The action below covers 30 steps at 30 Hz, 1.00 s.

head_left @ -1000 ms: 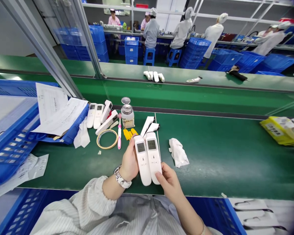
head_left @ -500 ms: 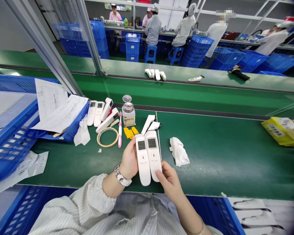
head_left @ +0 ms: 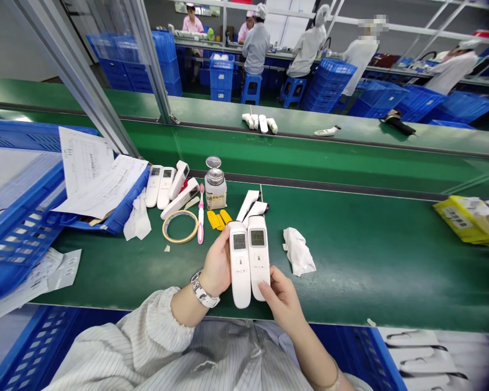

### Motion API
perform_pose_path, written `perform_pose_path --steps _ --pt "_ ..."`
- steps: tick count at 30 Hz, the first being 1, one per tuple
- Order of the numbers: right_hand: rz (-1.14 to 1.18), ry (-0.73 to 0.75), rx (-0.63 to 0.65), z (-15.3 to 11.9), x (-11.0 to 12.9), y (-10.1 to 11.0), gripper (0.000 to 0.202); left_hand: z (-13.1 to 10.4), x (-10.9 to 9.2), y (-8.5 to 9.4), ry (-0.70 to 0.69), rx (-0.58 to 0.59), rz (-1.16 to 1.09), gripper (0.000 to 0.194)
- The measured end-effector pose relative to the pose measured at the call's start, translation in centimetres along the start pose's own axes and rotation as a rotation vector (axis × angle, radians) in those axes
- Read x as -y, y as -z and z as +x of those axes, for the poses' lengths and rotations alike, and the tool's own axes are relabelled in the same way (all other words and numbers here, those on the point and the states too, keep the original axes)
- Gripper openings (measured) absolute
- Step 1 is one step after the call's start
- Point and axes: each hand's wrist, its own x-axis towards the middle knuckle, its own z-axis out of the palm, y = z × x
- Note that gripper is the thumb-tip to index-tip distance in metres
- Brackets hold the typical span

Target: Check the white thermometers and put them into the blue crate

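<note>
Two white handheld infrared thermometers are side by side over the green bench, screens facing up. My left hand point(head_left: 217, 264) is closed around the left thermometer point(head_left: 240, 277), its fingers mostly hidden underneath. With the thumb on its lower front, my right hand point(head_left: 283, 301) grips the right thermometer point(head_left: 259, 266). Both grey screens show digits too small to read surely. Just beyond them lie two more white thermometers point(head_left: 248, 205), partly covered by the held pair. Yellow finger cots point(head_left: 219, 220) rest near my left hand. A crumpled white cloth point(head_left: 298, 251) lies to the right of my right hand.
Left of centre are a tape roll point(head_left: 180, 240), a pink-white toothbrush point(head_left: 201, 217), a dispenser bottle point(head_left: 215, 190) and several thermometers point(head_left: 155, 187). Blue baskets point(head_left: 20, 228) with papers stand at left. A yellow pack point(head_left: 464, 220) sits at right. Behind is a raised green ledge point(head_left: 212, 111).
The two held thermometers have turned slightly more upright, and their tops have shifted a little to the right. Both hands keep their hold.
</note>
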Motion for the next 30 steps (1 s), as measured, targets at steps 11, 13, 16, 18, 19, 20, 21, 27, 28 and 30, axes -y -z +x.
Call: perform_pose_path --steps 11,13,16,18,19,20,21,27,28,30 --pt "-0.084 -0.014 0.030 0.3 1.4 -0.3 0.035 -1.6 0.6 0.2 -0.239 0.242 0.239 0.045" --pt "-0.063 -0.033 0.028 0.3 1.6 -0.3 0.030 -1.9 0.6 0.3 -0.265 0.268 0.267 0.047" --pt "-0.026 -0.043 0.025 0.3 1.6 -0.3 0.034 -2.2 0.6 0.3 -0.306 0.278 0.278 0.052" --pt "-0.006 -0.032 0.033 0.5 1.5 -0.4 0.039 -2.2 0.6 0.2 -0.309 0.281 0.266 0.055" --pt "0.006 -0.028 0.043 0.5 1.5 -0.4 0.041 -2.2 0.6 0.2 -0.307 0.279 0.258 0.057" --pt "0.022 -0.030 0.054 0.6 1.5 -0.4 0.041 -2.1 0.7 0.2 -0.307 0.273 0.252 0.058" --pt "0.044 -0.041 0.061 0.7 1.5 -0.4 0.040 -1.9 0.8 0.2 -0.309 0.259 0.251 0.058" --pt "0.357 -0.151 0.002 1.5 1.8 -0.4 0.043 -0.7 1.5 0.3 -0.174 0.149 0.399 0.047" --pt "0.390 -0.149 -0.031 1.5 1.8 -0.4 0.045 -0.6 1.6 0.3 -0.136 0.157 0.424 0.044" --pt "0.396 -0.143 -0.099 1.5 1.6 -0.3 0.046 -0.5 1.8 0.3 -0.079 0.191 0.437 0.036"
